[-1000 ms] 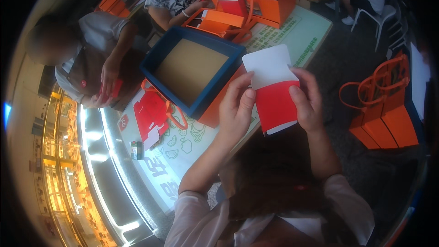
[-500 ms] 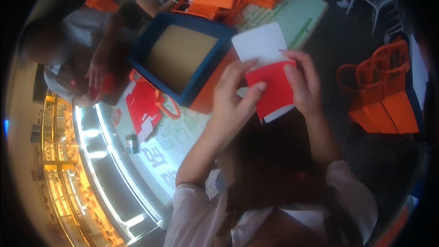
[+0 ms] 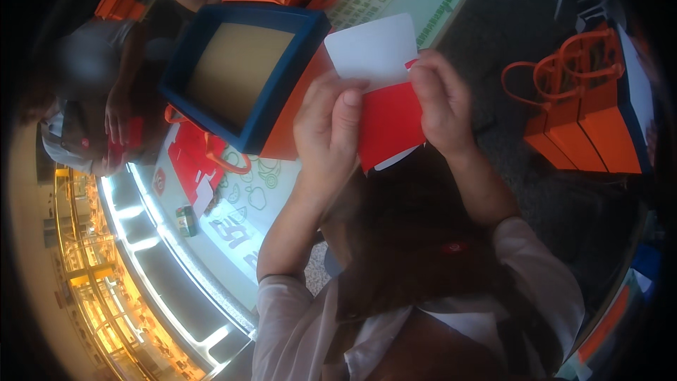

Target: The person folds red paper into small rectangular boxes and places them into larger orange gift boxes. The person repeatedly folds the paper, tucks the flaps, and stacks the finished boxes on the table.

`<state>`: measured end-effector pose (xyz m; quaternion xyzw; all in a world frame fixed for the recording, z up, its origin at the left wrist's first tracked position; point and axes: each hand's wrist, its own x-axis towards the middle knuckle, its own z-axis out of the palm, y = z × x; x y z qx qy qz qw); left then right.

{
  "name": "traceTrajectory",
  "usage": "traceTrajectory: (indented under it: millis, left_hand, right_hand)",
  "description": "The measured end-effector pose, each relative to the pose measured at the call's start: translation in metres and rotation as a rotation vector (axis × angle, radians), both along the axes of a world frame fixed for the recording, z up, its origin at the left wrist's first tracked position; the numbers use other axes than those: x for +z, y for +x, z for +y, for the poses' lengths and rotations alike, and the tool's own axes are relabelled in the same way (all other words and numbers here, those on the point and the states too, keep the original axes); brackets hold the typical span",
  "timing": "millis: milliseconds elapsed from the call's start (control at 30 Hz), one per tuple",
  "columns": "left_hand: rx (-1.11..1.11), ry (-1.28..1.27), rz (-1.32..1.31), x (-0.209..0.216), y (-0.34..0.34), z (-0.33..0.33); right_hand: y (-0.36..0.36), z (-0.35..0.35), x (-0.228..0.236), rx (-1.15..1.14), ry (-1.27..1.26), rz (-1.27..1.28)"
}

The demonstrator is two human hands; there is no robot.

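Between my two hands is a red-and-white card packet [image 3: 393, 118], red on the front with a white flap [image 3: 374, 46] standing up from its top. A strip of white also shows at its bottom edge. My left hand [image 3: 328, 116] is closed on the packet's left side, its thumb upright along the edge. My right hand [image 3: 441, 102] pinches the right side near the base of the flap, fingers curled. Both hands hold it above my dark apron [image 3: 402, 233]. Some fingertips are hidden behind the card.
A blue-rimmed orange box [image 3: 257, 123] with a tan inside stands left of my hands. Red card pieces [image 3: 190, 159] and a small green tin [image 3: 185, 221] lie on the printed table [image 3: 243, 229]. Orange bags [image 3: 578, 127] stand at right. Another person's hand [image 3: 118, 114] is at far left.
My left thumb has swung from across the packet to upright at its edge. My right fingers have curled in more. The packet sits slightly left in view, and the whole scene has shifted left.
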<state>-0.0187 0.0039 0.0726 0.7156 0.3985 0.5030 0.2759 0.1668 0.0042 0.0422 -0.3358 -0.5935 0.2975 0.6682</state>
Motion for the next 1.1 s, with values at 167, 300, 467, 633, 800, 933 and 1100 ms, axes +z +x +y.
traceTrajectory:
  millis: [167, 300, 467, 633, 800, 933, 1100]
  left_hand:
    - [-0.006, -0.066, -0.033, 0.003, 0.0, 0.0]
    - [0.01, -0.053, -0.053, 0.002, -0.002, 0.003]
    - [-0.022, -0.05, -0.043, 0.005, -0.007, 0.005]
    - [-0.128, -0.014, 0.071, 0.013, -0.011, 0.004]
    - [-0.18, 0.045, 0.133, 0.01, -0.009, 0.006]
    - [-0.177, 0.031, 0.122, 0.008, -0.008, 0.007]
    - [-0.147, -0.052, 0.053, 0.005, -0.007, 0.006]
  right_hand:
    - [0.003, 0.0, -0.001, 0.065, 0.01, 0.01]
    - [0.005, -0.003, 0.002, 0.068, 0.003, 0.05]
    - [0.004, 0.002, 0.012, 0.071, -0.1, 0.334]
    - [0.038, 0.022, 0.019, 0.282, -0.179, 0.235]
    - [0.049, 0.019, 0.028, 0.491, -0.335, 0.067]
    - [0.047, 0.012, 0.027, 0.502, -0.372, 0.021]
    - [0.046, 0.007, 0.027, 0.457, -0.365, -0.163]
